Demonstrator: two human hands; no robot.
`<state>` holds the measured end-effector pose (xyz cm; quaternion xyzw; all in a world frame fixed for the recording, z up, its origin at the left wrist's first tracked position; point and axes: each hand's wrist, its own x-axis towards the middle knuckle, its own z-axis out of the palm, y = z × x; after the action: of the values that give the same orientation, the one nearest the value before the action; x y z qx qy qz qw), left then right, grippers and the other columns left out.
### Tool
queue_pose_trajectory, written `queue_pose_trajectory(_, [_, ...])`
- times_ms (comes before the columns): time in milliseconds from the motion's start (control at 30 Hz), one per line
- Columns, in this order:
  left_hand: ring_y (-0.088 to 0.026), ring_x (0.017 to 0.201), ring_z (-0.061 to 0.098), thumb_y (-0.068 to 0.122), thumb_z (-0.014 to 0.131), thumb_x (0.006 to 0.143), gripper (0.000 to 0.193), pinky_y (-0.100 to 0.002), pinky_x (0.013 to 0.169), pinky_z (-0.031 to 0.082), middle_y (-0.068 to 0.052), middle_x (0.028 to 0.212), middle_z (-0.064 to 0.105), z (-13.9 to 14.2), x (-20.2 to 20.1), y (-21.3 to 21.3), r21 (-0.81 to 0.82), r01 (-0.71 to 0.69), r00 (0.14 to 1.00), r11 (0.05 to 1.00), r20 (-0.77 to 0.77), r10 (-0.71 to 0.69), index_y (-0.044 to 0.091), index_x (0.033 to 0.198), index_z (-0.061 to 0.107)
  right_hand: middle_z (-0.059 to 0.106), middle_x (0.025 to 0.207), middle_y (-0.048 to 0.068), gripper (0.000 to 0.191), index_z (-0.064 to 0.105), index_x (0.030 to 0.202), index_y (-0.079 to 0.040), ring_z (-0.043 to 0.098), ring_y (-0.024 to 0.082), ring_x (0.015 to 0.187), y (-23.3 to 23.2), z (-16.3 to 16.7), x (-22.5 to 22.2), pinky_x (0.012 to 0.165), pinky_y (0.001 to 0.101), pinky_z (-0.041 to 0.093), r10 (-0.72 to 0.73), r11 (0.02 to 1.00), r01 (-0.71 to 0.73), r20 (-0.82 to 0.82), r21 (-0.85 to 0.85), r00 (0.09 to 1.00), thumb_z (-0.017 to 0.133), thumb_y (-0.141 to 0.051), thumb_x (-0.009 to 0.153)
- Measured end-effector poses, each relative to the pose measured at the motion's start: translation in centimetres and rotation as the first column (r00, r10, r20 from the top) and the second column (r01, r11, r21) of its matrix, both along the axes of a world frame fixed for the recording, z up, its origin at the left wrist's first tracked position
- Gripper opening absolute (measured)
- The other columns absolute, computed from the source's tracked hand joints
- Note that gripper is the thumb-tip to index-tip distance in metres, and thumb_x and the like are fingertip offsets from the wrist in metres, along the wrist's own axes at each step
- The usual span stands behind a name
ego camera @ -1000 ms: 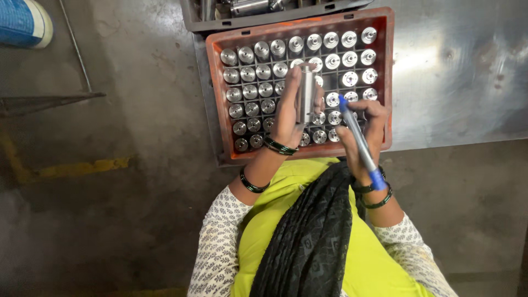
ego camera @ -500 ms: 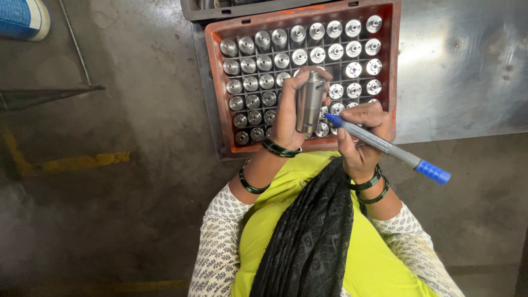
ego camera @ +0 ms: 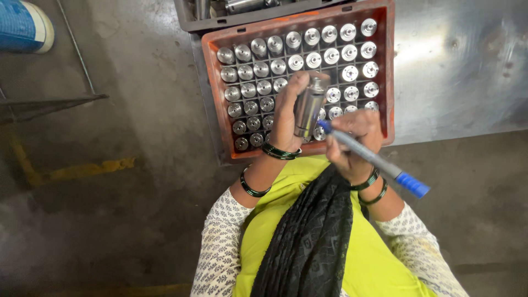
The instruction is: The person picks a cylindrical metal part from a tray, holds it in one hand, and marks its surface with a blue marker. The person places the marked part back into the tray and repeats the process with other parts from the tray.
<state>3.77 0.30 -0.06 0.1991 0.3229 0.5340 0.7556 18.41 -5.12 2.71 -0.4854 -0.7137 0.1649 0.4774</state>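
A grey crate (ego camera: 220,22) holding metal parts is seen just beyond the fingers, at the top edge. A blue and white container (ego camera: 25,26) is placed well to their left, above a thin metal rod (ego camera: 77,49). A worn yellow floor line (ego camera: 82,170) is painted lower left of them.
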Motion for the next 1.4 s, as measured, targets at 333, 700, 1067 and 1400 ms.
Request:
queue_pose_trajectory(333, [-0.015, 0.095, 0.065, 0.034, 0.052, 0.110, 0.031, -0.036, 0.090, 0.059, -0.005, 0.109, 0.066, -0.5, -0.9, 0.3, -0.004, -0.027, 0.995, 1.000, 0.094, 0.027, 0.003, 0.115, 0.056, 0.066, 0.089, 0.006, 0.022, 0.058, 0.105, -0.008, 0.056, 0.020, 0.078, 0.6, 0.1, -1.1, 0.078, 0.0366, 0.042, 0.040, 0.997, -0.040, 0.000, 0.062, 0.999, 0.070, -0.008, 0.086])
queue_pose_trajectory(700, [-0.024, 0.088, 0.070, 0.040, 0.046, 0.113, 0.039, -0.036, 0.084, 0.056, -0.014, 0.092, 0.068, -1.3, -0.1, 0.5, -0.027, 0.040, 0.984, 0.999, 0.176, -0.034, 0.003, 0.114, 0.057, 0.064, 0.083, 0.004, 0.018, 0.058, 0.099, -0.009, 0.054, 0.017, 0.073, 1.0, -1.4, -0.4, 0.072, 0.0331, 0.043, 0.044, 0.990, -0.042, -0.012, 0.134, 0.999, 0.071, -0.010, 0.086])
queue_pose_trajectory(1067, [-0.022, 0.093, 0.069, 0.037, 0.057, 0.104, 0.036, -0.037, 0.090, 0.058, -0.014, 0.098, 0.066, -0.6, 1.1, 0.2, 0.041, 0.077, 0.987, 0.996, 0.137, -0.082, 0.002, 0.114, 0.054, 0.058, 0.107, 0.008, 0.026, 0.053, 0.119, -0.004, 0.051, 0.013, 0.090, 0.7, -2.9, 5.1, 0.082, 0.0258, 0.043, -0.232, 0.972, 0.201, -0.399, -0.119, 0.887, 0.073, -0.015, 0.108])
queue_pose_trajectory(1400, [-0.017, 0.092, 0.067, 0.021, 0.061, 0.099, 0.026, -0.032, 0.086, 0.058, -0.013, 0.102, 0.065, -1.4, 2.0, 0.4, 0.072, 0.094, 0.995, 0.993, -0.040, -0.091, 0.003, 0.115, 0.050, 0.056, 0.114, 0.006, 0.029, 0.052, 0.125, -0.003, 0.066, 0.018, 0.106, 1.9, -3.7, 6.9, 0.098, 0.0318, 0.056, -0.343, 0.935, 0.198, -0.621, -0.293, 0.704, 0.075, -0.012, 0.109])
